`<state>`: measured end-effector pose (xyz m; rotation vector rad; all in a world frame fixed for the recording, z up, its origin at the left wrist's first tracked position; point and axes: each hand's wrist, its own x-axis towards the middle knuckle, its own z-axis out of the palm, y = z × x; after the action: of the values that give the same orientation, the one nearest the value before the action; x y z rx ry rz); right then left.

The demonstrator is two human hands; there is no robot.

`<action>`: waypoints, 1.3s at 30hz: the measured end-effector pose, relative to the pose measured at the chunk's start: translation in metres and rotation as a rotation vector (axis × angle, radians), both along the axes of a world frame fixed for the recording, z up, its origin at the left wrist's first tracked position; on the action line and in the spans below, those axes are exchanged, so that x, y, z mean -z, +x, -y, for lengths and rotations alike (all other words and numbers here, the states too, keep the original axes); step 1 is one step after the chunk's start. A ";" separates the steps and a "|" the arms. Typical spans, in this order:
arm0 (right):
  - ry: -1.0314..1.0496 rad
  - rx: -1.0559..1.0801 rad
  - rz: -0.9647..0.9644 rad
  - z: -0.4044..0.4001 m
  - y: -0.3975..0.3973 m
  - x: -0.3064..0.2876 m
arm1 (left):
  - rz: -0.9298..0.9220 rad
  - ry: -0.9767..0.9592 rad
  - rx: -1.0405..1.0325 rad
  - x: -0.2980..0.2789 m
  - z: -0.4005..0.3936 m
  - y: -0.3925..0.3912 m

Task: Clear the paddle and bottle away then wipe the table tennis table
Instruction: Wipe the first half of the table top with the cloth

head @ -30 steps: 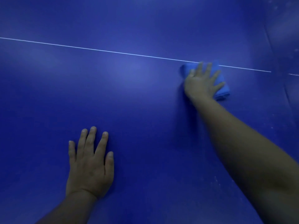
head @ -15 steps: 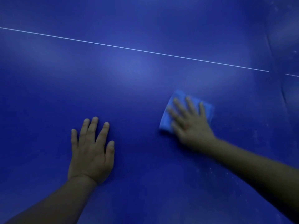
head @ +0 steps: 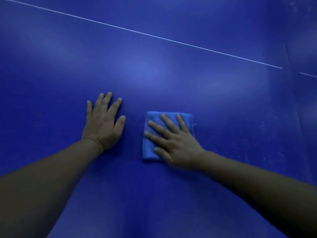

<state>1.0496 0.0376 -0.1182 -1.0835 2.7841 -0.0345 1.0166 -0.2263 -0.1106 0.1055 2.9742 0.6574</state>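
Sliding nearer left hand (head: 103, 125), right hand (head: 175, 145), fingers spread, presses (folded?) cloth (head: 151, 134).

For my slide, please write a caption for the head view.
Right hand presses a folded blue cloth on the table; left hand rests flat.

Open blue table (head: 154, 69) all round, wide room up to the white line (head: 154, 36). Only blocker: left hand (head: 103, 124) flat, just beside the cloth (head: 151, 134) under right hand (head: 175, 143).

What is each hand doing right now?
Left hand: open, flat on the table, holding nothing.
Right hand: open, fingers straight, pressing the blue cloth.
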 end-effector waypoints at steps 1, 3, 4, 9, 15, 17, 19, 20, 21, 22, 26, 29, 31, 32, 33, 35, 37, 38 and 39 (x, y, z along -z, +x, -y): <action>0.015 0.001 -0.014 -0.011 -0.015 -0.002 | -0.012 0.025 -0.012 -0.001 0.003 0.004; 0.001 0.312 -0.038 -0.026 -0.063 -0.005 | -0.051 0.018 -0.035 -0.004 0.013 0.023; -0.012 0.532 -0.029 -0.028 -0.087 -0.009 | -0.064 -0.011 -0.035 -0.004 0.020 0.038; -0.072 0.378 0.003 0.047 -0.054 -0.003 | -0.069 -0.140 -0.050 0.000 0.043 0.106; -0.001 -0.001 0.008 0.005 -0.035 -0.005 | -0.136 -0.123 0.023 0.008 0.047 0.111; 0.040 0.470 0.012 -0.041 -0.081 -0.011 | -0.133 -0.121 0.055 0.009 0.048 0.111; 0.005 0.698 0.032 -0.064 -0.080 -0.014 | -0.122 -0.109 0.061 0.009 0.048 0.112; -0.002 0.686 -0.006 -0.063 -0.061 -0.011 | -0.114 -0.101 0.061 0.009 0.048 0.111; 0.007 0.600 -0.042 -0.057 -0.031 -0.006 | -0.103 -0.096 0.060 0.008 0.048 0.109; -0.006 0.477 -0.053 -0.047 0.007 -0.002 | -0.091 -0.095 0.059 0.007 0.048 0.110; -0.008 -0.138 0.009 -0.044 0.100 -0.001 | -0.073 -0.092 0.062 0.008 0.049 0.111; 0.007 0.184 -0.032 -0.066 0.036 -0.003 | -0.070 -0.095 0.061 0.009 0.050 0.110; -0.006 0.653 0.001 -0.073 -0.005 -0.007 | -0.066 -0.099 0.062 0.009 0.050 0.110; -0.019 0.796 0.020 -0.069 -0.008 -0.008 | -0.065 -0.102 0.063 0.009 0.050 0.110; -0.030 0.840 0.001 -0.058 0.005 -0.008 | -0.062 -0.102 0.068 0.009 0.050 0.110; -0.040 0.681 -0.047 -0.035 0.063 -0.001 | -0.050 -0.102 0.069 0.008 0.050 0.110; -0.038 0.336 -0.023 -0.019 0.140 0.003 | -0.037 -0.105 0.065 0.008 0.051 0.110; -0.017 0.162 -0.010 -0.021 0.166 0.002 | -0.033 -0.106 0.065 0.008 0.051 0.111; -0.001 0.033 0.016 -0.028 0.172 -0.001 | -0.030 -0.106 0.068 0.007 0.051 0.111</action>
<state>1.2216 0.0655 -0.1174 -1.0335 2.7880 -0.0480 1.1272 -0.2775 -0.1179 0.2097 3.0116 0.4940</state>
